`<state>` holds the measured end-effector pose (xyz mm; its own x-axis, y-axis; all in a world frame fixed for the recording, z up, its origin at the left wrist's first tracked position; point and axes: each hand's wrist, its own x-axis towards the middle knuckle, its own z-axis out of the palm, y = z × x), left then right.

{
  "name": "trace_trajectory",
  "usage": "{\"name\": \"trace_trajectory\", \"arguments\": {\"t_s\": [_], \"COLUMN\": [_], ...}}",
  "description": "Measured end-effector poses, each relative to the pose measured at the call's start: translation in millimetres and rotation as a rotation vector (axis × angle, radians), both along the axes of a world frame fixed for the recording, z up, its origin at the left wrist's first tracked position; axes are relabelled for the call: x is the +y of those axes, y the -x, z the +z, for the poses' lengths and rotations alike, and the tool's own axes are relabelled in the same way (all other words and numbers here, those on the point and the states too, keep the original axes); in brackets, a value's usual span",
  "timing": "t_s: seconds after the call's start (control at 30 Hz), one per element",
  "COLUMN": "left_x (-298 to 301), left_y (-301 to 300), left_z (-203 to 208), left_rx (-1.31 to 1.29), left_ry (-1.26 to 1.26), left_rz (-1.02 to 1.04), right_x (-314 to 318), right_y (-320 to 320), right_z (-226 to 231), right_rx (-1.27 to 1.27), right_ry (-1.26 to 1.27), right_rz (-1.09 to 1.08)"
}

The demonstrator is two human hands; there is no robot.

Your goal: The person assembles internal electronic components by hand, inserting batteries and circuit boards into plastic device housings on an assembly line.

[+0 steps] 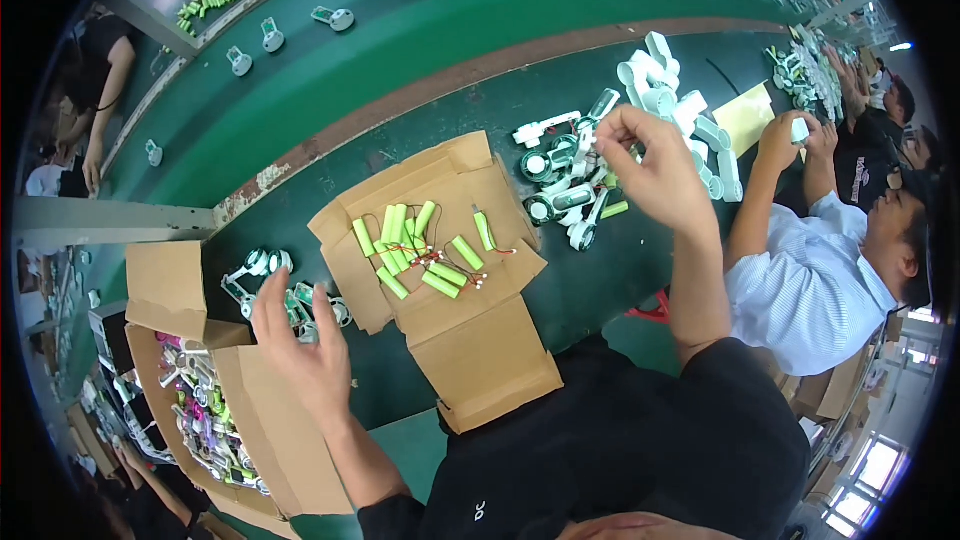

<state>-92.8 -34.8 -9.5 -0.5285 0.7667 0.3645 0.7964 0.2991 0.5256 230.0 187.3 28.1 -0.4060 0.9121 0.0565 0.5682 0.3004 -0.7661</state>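
My right hand [652,168] reaches over a pile of white-and-green plastic device parts [570,202]. Its thumb and forefinger are pinched together at a white piece in that pile; exactly what lies between the fingertips is hard to make out. Fingers apart and holding nothing, my left hand [305,348] hovers beside a smaller group of similar white-and-green parts [290,308]. Between my hands lies an opened-out cardboard box [480,335]. Several lime-green cylindrical battery cells [400,245] with thin red and dark wires and small white connectors rest on it.
A cardboard box [285,430] full of mixed parts stands at the left. White plastic shells [690,110] are heaped at the far right, near a yellow sheet [745,120]. A green conveyor belt [430,30] carries a few parts. At the right a co-worker [810,270] holds a white piece.
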Motion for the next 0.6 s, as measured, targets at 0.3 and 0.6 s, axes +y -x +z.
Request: {"name": "trace_trajectory", "arguments": {"t_s": [0.3, 0.6], "left_x": [72, 111], "left_y": [-20, -74], "left_z": [29, 24], "left_rx": [-0.139, -0.709], "left_ry": [-0.077, 0.129], "left_rz": [-0.476, -0.823], "right_x": [-12, -12], "right_y": [27, 49], "right_z": [17, 8], "right_rx": [0.215, 0.425], "right_ry": [0.112, 0.123], "right_rz": [0.324, 0.329]}}
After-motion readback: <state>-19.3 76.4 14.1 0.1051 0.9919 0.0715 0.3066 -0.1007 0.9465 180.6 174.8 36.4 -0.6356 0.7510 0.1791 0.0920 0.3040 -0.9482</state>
